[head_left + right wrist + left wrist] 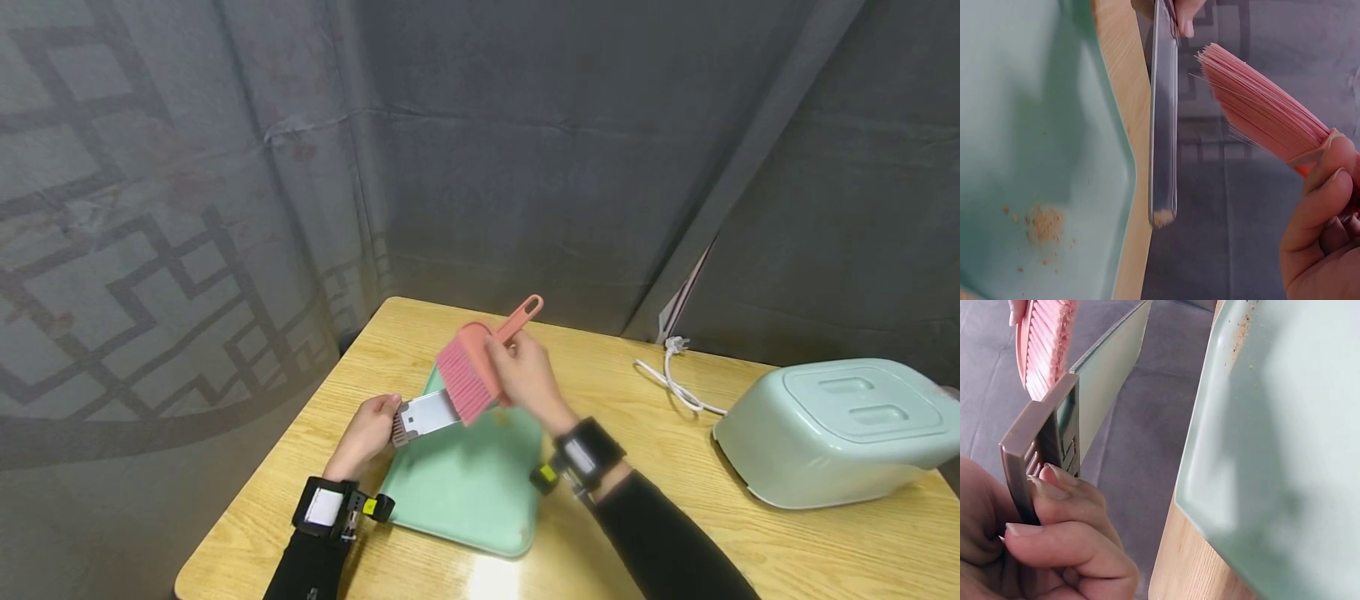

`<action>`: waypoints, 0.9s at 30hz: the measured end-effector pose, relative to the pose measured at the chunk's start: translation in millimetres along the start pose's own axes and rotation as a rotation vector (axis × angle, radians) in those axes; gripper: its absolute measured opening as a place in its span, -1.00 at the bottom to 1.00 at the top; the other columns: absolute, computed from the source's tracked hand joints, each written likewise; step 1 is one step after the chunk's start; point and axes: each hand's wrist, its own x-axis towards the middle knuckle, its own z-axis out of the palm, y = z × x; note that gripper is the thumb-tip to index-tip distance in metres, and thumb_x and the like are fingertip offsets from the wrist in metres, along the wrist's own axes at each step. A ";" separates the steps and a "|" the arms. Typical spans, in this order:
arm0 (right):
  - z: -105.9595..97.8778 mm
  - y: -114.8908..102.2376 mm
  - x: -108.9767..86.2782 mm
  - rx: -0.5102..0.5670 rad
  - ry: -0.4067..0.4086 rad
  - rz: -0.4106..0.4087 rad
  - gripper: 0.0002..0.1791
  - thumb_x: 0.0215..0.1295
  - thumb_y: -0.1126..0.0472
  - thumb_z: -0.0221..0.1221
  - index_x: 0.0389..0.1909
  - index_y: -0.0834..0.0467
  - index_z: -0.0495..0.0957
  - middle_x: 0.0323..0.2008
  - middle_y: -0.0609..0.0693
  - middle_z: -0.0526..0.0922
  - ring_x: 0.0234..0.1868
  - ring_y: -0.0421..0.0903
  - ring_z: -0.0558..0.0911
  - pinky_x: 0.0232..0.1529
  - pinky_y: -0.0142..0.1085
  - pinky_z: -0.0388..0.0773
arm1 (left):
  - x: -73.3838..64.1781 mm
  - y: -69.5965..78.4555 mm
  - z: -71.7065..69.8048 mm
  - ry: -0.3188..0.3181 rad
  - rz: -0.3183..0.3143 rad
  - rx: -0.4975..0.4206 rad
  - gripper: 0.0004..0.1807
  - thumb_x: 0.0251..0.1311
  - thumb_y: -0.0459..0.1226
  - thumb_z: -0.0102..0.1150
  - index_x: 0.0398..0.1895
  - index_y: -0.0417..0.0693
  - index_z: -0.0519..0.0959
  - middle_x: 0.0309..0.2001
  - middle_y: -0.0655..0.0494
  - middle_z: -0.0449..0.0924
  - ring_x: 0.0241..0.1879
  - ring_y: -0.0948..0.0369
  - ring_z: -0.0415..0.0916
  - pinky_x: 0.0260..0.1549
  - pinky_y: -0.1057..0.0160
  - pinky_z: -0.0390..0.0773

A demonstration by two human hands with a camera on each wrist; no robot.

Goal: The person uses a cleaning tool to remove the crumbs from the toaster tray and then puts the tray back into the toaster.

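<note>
Metal tray: shallow silver metal tray (433, 412) with a grey-brown slotted end, held raised over the left side of the green tray; small dark square on its face, too small to read; tan crumbs at its far end.
Left hand: left hand (367, 429), fingers curled, pinching the slotted end.
Brush: pink plastic hand brush (474, 360) with pink bristles and a looped handle; bristles near the metal tray, gap visible in right wrist view.
Right hand: right hand (525, 375), thumb and fingers gripping the brush near its head.
Green tray: mint-green rounded rectangular tray (465, 496), tan crumbs (1045, 224) on it.
Wristbands: black, white panels, yellow patches; any print too small to read.
Table: light wood-grain table (600, 550).
Right side: glossy mint-green rounded appliance (825, 442), two oblong recesses on top; white power cord (686, 398) beside it.
Backdrop: grey cloth curtain (525, 167).
</note>
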 end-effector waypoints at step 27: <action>41.4 6.6 -15.0 -0.003 -0.115 0.019 -0.62 0.54 -0.03 0.09 0.04 0.22 0.52 -0.53 0.06 0.63 -0.82 -0.08 0.51 -0.79 -0.14 0.51 | -1.1 1.8 5.5 -0.013 0.027 -0.035 -0.60 0.62 -0.22 -0.23 -0.11 -0.38 0.54 -0.44 0.02 0.43 -0.48 0.19 0.37 -0.48 0.26 0.39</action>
